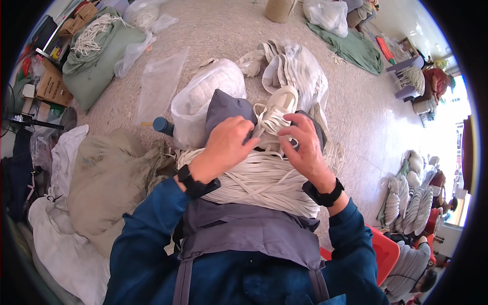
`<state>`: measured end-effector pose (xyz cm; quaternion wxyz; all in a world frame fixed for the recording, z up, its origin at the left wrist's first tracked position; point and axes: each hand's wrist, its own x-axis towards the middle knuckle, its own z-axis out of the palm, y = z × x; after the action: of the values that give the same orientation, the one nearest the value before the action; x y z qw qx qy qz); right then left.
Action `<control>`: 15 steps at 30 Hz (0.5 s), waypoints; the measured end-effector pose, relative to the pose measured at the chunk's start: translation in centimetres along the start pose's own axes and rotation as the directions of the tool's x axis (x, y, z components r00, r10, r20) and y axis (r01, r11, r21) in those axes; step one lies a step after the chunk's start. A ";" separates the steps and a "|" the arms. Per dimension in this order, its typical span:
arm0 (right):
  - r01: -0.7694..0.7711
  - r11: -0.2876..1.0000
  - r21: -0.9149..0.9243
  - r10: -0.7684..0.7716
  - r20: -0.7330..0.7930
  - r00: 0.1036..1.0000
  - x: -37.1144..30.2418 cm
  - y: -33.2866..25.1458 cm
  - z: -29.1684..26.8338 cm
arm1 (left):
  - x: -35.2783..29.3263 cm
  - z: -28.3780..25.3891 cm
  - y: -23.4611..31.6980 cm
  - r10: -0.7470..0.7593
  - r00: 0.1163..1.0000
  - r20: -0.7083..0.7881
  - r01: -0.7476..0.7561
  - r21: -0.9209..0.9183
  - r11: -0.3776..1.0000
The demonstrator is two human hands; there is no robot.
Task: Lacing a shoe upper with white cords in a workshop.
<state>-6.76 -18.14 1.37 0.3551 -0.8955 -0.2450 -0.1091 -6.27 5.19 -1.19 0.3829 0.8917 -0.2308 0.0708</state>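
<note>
A cream sneaker [284,101] with loosely threaded white laces [269,120] rests toe away from me, just beyond my lap. At its left side, my left hand [230,145] is closed with bent fingers, at a shoelace; its fingertips are partly hidden. My right hand [303,145] arches over the sneaker's right side, fingers bent and apart, near the lace ends. Beneath both hands a thick bundle of off-white laces [259,185] lies across my lap on a grey apron [244,231]. A grey cloth piece [229,113] sticks up behind my left hand.
Beyond the sneaker stand a white plastic bag [213,86] and a clear bag of pale shoe parts [305,71]. A blue bottle [162,125] and a beige sack [107,183] are to my left. At right are a red chair [384,251] and stacked shoe parts [414,203]; people sit nearby.
</note>
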 end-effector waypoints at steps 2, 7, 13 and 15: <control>0.047 0.999 -0.018 -0.045 0.107 0.993 0.4 0.1 1.0 | 0.6 1.0 0.3 0.039 0.999 0.030 -0.043 0.122 0.992; 0.021 0.990 -0.141 -0.001 0.139 0.990 0.5 0.9 3.6 | 1.5 2.2 -0.8 0.091 0.992 0.092 -0.111 0.250 0.962; 0.014 0.988 -0.156 0.001 0.090 0.996 1.3 1.4 5.3 | 1.5 2.8 -1.2 0.053 0.998 0.024 -0.056 0.128 0.990; -0.004 0.990 -0.141 0.016 0.083 0.996 1.5 2.0 5.2 | 1.5 2.9 -1.2 0.022 1.000 -0.008 -0.022 0.072 0.997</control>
<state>-4.38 -15.28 -2.98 0.2812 -0.9233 -0.2470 -0.0867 -4.52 3.26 -3.51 0.3510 0.9019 -0.2362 0.0872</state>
